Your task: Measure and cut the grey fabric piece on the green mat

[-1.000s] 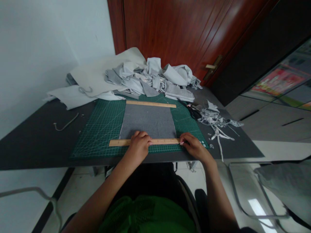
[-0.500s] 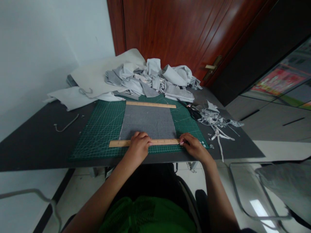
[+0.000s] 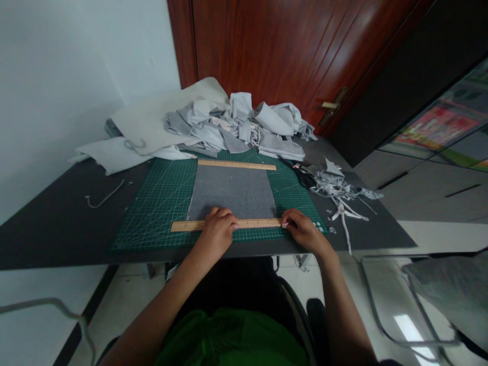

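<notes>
A rectangle of grey fabric lies flat on a green cutting mat. Across its near edge runs a wooden ruler, sticking out past the cloth on the left. My left hand presses on this ruler near its middle, fingers closed over it. At the ruler's right end, the bent fingers of my right hand pinch close together; a small pinkish spot shows at the fingertips, too small to make out. A second wooden ruler rests along the fabric's far edge, untouched.
Heaped grey and white cloth covers the back of the dark table, beside a large cream sheet. Black scissors lie right of the fabric, near tangled scraps. A loose cord is at left.
</notes>
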`<state>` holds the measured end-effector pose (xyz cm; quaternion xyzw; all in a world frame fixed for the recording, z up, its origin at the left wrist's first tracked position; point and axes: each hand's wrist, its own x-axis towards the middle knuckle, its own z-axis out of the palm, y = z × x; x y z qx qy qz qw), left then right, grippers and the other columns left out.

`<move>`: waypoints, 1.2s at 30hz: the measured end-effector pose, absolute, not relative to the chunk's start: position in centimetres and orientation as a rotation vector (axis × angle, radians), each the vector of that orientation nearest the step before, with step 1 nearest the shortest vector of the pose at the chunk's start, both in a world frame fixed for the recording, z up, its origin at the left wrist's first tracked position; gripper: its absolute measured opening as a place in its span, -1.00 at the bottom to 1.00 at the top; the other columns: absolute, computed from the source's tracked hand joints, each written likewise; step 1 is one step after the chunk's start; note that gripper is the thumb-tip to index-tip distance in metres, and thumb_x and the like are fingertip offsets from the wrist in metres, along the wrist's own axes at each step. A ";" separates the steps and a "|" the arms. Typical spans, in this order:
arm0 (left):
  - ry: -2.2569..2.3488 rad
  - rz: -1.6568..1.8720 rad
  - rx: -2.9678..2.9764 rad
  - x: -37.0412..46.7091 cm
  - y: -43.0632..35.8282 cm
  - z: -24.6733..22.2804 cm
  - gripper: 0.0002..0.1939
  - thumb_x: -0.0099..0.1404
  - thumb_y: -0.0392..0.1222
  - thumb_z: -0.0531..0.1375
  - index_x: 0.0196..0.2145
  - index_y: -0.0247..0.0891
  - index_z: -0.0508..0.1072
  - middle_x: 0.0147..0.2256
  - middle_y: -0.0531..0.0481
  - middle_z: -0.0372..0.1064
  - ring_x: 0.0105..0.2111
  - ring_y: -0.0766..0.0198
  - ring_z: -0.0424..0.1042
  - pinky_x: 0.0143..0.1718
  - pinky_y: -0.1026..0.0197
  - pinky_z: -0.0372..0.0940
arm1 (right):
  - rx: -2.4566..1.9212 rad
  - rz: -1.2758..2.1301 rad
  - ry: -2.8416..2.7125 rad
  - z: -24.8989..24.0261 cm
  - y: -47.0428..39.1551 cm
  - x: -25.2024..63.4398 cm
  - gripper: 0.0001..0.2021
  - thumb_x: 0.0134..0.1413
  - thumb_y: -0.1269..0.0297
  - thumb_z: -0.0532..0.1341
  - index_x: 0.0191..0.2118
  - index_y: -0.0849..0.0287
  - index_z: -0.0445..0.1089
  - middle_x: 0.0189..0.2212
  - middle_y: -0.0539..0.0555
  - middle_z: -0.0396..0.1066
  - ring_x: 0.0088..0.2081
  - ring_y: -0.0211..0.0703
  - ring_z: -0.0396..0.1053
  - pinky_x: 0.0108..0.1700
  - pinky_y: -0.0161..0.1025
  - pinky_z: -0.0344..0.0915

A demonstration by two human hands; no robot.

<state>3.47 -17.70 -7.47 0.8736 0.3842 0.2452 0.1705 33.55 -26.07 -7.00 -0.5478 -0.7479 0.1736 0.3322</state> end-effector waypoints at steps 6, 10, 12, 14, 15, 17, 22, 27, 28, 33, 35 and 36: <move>1.090 0.703 2.492 3.4 -17.7 -7.6 -0.88 0.36 -0.35 0.23 -0.32 -0.24 0.57 -0.25 -0.06 0.47 -0.17 0.07 0.34 -0.11 0.04 0.25 | -1.475 0.463 -1.952 -6.5 -26.3 33.5 -0.85 0.25 0.49 0.19 -0.24 0.07 0.42 -0.21 0.09 0.45 -0.15 -0.03 0.43 -0.07 -0.09 0.35; 1.076 0.725 2.472 3.4 -17.8 -7.6 -0.87 0.36 -0.34 0.22 -0.32 -0.22 0.56 -0.26 -0.04 0.47 -0.16 0.08 0.35 -0.09 0.04 0.25 | -1.472 0.424 -1.958 -6.2 -26.5 33.3 -0.89 0.28 0.43 0.23 -0.22 0.06 0.47 -0.12 0.13 0.49 -0.04 0.02 0.47 0.05 0.00 0.37; 1.083 0.719 2.456 3.4 -17.8 -7.6 -0.88 0.35 -0.35 0.23 -0.32 -0.23 0.56 -0.25 -0.05 0.47 -0.16 0.07 0.35 -0.09 0.03 0.25 | -1.470 0.379 -1.964 -6.2 -26.6 33.0 -0.88 0.30 0.40 0.23 -0.19 0.05 0.51 -0.09 0.15 0.48 -0.03 0.03 0.48 0.05 0.01 0.39; 1.085 0.717 2.445 3.4 -17.9 -7.6 -0.88 0.35 -0.35 0.23 -0.31 -0.23 0.57 -0.24 -0.06 0.48 -0.15 0.07 0.34 -0.09 0.03 0.24 | -1.465 0.349 -1.967 -6.2 -26.5 32.8 -0.86 0.32 0.37 0.21 -0.16 0.03 0.53 -0.10 0.15 0.47 -0.06 0.02 0.49 0.01 0.00 0.41; 1.086 0.717 2.443 3.4 -17.9 -7.5 -0.88 0.35 -0.35 0.23 -0.31 -0.23 0.56 -0.24 -0.06 0.48 -0.15 0.07 0.34 -0.09 0.03 0.24 | -1.463 0.331 -1.960 -6.1 -26.5 32.7 -0.86 0.33 0.36 0.21 -0.15 0.03 0.53 -0.13 0.14 0.48 -0.08 0.03 0.49 -0.01 0.00 0.42; 1.083 0.718 2.443 3.4 -17.8 -7.6 -0.88 0.36 -0.34 0.23 -0.32 -0.22 0.56 -0.25 -0.05 0.47 -0.16 0.08 0.33 -0.08 0.03 0.23 | -1.477 0.262 -1.909 -6.0 -26.5 32.7 -0.86 0.35 0.35 0.20 -0.16 0.03 0.52 -0.17 0.14 0.49 -0.11 0.04 0.49 -0.04 0.00 0.43; 1.073 0.728 2.466 3.4 -17.7 -7.7 -0.87 0.35 -0.34 0.23 -0.33 -0.22 0.55 -0.26 -0.04 0.47 -0.16 0.08 0.33 -0.08 0.03 0.23 | -1.593 0.023 -1.600 -5.3 -26.9 33.8 -0.89 0.35 0.26 0.21 -0.19 0.07 0.50 -0.26 0.13 0.50 -0.23 0.02 0.46 -0.21 -0.06 0.39; 1.080 0.729 2.464 3.5 -17.7 -7.7 -0.86 0.35 -0.36 0.22 -0.34 -0.23 0.56 -0.26 -0.06 0.47 -0.17 0.07 0.33 -0.11 0.03 0.24 | -1.565 0.096 -1.685 -5.1 -27.1 34.1 -0.89 0.34 0.25 0.22 -0.21 0.06 0.49 -0.27 0.12 0.51 -0.23 0.01 0.48 -0.21 -0.07 0.40; 1.076 0.733 2.465 3.5 -17.7 -7.7 -0.86 0.35 -0.36 0.22 -0.34 -0.23 0.56 -0.27 -0.06 0.47 -0.17 0.07 0.33 -0.10 0.03 0.24 | -1.554 0.110 -1.722 -5.1 -27.0 33.9 -0.89 0.34 0.26 0.21 -0.21 0.05 0.49 -0.26 0.12 0.52 -0.21 0.02 0.49 -0.17 -0.05 0.41; 1.063 0.740 2.481 3.4 -17.7 -7.7 -0.86 0.35 -0.35 0.22 -0.34 -0.22 0.55 -0.27 -0.04 0.46 -0.18 0.09 0.33 -0.10 0.04 0.24 | -1.540 0.170 -1.816 -5.2 -26.9 33.2 -0.89 0.36 0.29 0.20 -0.20 0.04 0.49 -0.24 0.14 0.54 -0.14 0.06 0.50 -0.07 0.01 0.43; 1.073 0.738 2.482 3.4 -17.7 -7.7 -0.86 0.35 -0.35 0.21 -0.34 -0.22 0.55 -0.26 -0.05 0.46 -0.18 0.09 0.33 -0.11 0.04 0.25 | -1.540 0.193 -1.827 -5.2 -26.8 33.1 -0.89 0.35 0.29 0.21 -0.21 0.04 0.50 -0.24 0.14 0.53 -0.15 0.07 0.50 -0.09 0.02 0.43; 1.076 0.738 2.481 3.4 -17.7 -7.7 -0.85 0.36 -0.35 0.21 -0.34 -0.21 0.55 -0.26 -0.05 0.46 -0.18 0.08 0.33 -0.11 0.04 0.25 | -1.547 0.204 -1.828 -5.2 -26.8 33.1 -0.89 0.34 0.28 0.21 -0.22 0.04 0.50 -0.25 0.14 0.53 -0.16 0.07 0.50 -0.09 0.01 0.43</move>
